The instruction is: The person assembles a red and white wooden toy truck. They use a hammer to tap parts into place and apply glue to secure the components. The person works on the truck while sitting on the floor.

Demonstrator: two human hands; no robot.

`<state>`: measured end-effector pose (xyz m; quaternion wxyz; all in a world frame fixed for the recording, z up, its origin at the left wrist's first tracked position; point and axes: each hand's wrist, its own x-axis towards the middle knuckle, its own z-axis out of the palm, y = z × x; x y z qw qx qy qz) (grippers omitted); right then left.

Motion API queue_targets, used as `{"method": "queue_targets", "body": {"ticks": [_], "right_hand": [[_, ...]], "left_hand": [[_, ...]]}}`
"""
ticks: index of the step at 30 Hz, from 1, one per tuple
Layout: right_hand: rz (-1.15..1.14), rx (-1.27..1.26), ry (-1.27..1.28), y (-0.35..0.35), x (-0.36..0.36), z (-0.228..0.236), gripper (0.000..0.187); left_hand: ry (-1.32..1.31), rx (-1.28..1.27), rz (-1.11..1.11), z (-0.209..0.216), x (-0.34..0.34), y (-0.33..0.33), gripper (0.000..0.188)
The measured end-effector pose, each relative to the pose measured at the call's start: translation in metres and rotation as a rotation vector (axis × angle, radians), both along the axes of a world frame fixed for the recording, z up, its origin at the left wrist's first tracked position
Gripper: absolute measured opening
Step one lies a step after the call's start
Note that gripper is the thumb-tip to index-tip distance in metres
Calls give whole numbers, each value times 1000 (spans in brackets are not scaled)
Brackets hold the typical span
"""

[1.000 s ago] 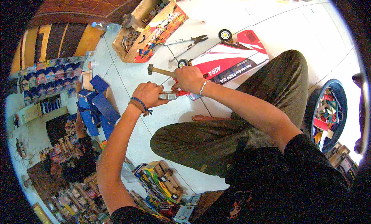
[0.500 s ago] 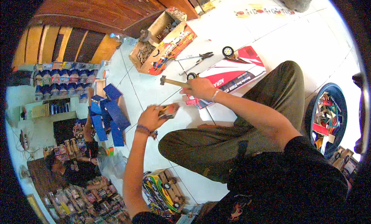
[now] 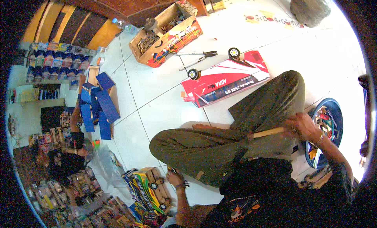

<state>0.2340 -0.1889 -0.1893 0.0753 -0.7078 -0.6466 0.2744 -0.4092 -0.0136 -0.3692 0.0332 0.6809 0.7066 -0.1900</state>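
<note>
Across my lap lies a hammer (image 3: 268, 132), its wooden handle pointing right and its head against my trousers. My right hand (image 3: 303, 127) is at the handle's end, near the round bin; its fingers are smeared, so whether they grip it cannot be told. Low beside my left knee is my left hand (image 3: 176, 177), next to a green and yellow toy truck (image 3: 151, 188) with wooden parts and black wheels. What its fingers hold, if anything, is hidden. On the tiles in front lies a red and white toy bus (image 3: 227, 80) on its side, wheels facing away.
Pliers (image 3: 199, 59) lie beyond the bus. Farther back stands a wooden box (image 3: 172, 45) of small parts. A dark round bin (image 3: 341, 122) of scraps sits at right. Blue panels (image 3: 108, 98) are stacked at left, near another person (image 3: 63, 161). A grey stone (image 3: 310, 8) is far right.
The hammer and my right hand have moved from the bus back to my lap. My left hand, which held a small colourful piece, has dropped down beside the green toy truck.
</note>
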Motion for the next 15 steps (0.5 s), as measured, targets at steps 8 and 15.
{"method": "queue_targets", "body": {"ticks": [8, 15], "right_hand": [[127, -5, -199, -31, 10, -17, 44], [-3, -488, -184, 23, 44, -21, 45]], "left_hand": [[-54, -71, 39, -5, -21, -37, 85], [-823, 427, -192, 135, 58, 201, 47]]}}
